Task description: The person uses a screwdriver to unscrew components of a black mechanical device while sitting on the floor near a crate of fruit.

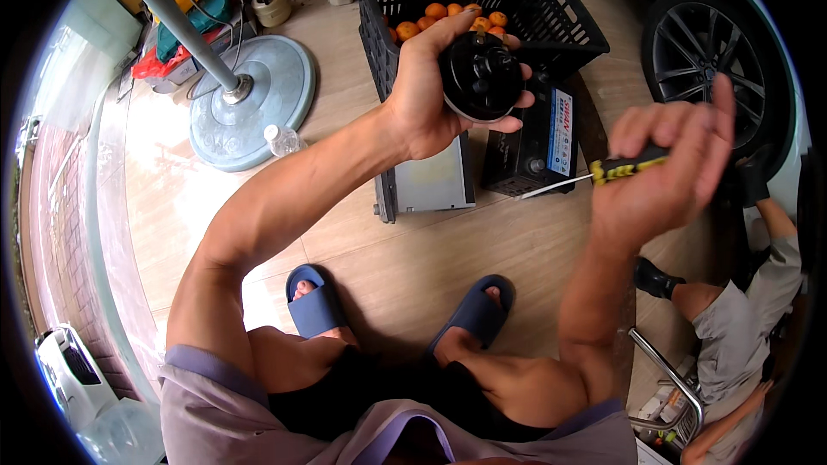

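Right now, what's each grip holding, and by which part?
Left grip: round black part, around its edge. Right grip: screwdriver, by its yellow-and-black handle; shaft free.

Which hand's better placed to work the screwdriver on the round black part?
Right, I'd say: the right hand grips the yellow-and-black screwdriver, its shaft pointing left; the left hand is holding the round black part.

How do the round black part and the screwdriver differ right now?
The round black part is squat; the screwdriver is long and slim. The part is mostly black, the screwdriver's handle yellow and black. The left hand holds the part, the right hand the screwdriver. Both show black.
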`<action>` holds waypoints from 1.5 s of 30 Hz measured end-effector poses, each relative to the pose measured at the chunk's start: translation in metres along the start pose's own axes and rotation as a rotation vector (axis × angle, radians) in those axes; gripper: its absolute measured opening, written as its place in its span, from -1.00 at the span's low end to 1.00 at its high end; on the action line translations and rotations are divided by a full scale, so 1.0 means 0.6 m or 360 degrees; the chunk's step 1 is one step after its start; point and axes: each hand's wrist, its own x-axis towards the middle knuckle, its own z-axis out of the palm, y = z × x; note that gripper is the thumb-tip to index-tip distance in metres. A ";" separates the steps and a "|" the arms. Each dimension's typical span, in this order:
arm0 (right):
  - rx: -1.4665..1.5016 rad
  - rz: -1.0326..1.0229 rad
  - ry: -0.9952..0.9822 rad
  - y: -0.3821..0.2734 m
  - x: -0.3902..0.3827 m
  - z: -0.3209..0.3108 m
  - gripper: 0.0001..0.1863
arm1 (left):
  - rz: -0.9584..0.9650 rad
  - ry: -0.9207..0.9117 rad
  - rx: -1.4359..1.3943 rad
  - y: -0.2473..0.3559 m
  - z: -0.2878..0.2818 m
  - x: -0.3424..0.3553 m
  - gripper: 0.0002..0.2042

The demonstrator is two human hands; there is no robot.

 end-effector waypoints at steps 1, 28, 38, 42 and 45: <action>0.0010 -0.0110 0.0034 -0.010 0.010 0.005 -0.55 | -0.0032 -0.0025 -0.0033 0.000 -0.001 0.000 -0.36; -0.0202 -0.0857 -0.0160 -0.007 0.022 0.023 -0.56 | -0.0118 -0.0038 0.0301 -0.020 0.027 -0.010 -0.40; -0.0222 -0.0773 0.0066 0.011 0.020 0.037 -0.41 | -0.0025 0.0071 0.0418 -0.025 0.028 -0.010 -0.42; -0.0135 -0.0804 0.0069 0.016 0.025 0.032 -0.39 | -0.0038 0.0029 0.0385 -0.026 0.030 -0.010 -0.42; 0.0004 -0.0968 -0.0169 0.006 0.031 0.016 -0.46 | -0.0063 -0.0023 0.0319 -0.027 0.033 -0.006 -0.42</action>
